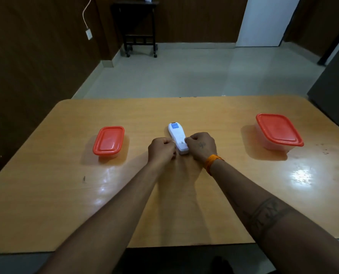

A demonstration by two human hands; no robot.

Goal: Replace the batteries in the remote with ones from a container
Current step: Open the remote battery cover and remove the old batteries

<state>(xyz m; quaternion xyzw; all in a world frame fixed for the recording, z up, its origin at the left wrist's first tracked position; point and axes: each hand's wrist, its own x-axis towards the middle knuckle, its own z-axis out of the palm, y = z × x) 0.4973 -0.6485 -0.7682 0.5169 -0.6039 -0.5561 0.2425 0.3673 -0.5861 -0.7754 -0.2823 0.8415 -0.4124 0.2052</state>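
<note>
We see the white remote [178, 139] lying back-side up near the middle of the wooden table [184, 194], its blue-labelled end pointing away from the person and its near end caught between two hands. Both forearms reach straight out over the table and converge on the remote. The left hand [161, 147] is curled into a loose fist against the remote's left edge, fingers folded under and pinching the near end. The right hand [201, 145], knuckles up, presses on the remote's right edge with its fingertips closed on the casing; an orange wristband [212, 163] circles that wrist. Well to the left of the remote stands a small container with a red lid [109, 141], closed. Well to the right of the remote sits a larger red-lidded container [279, 129], also closed.
</note>
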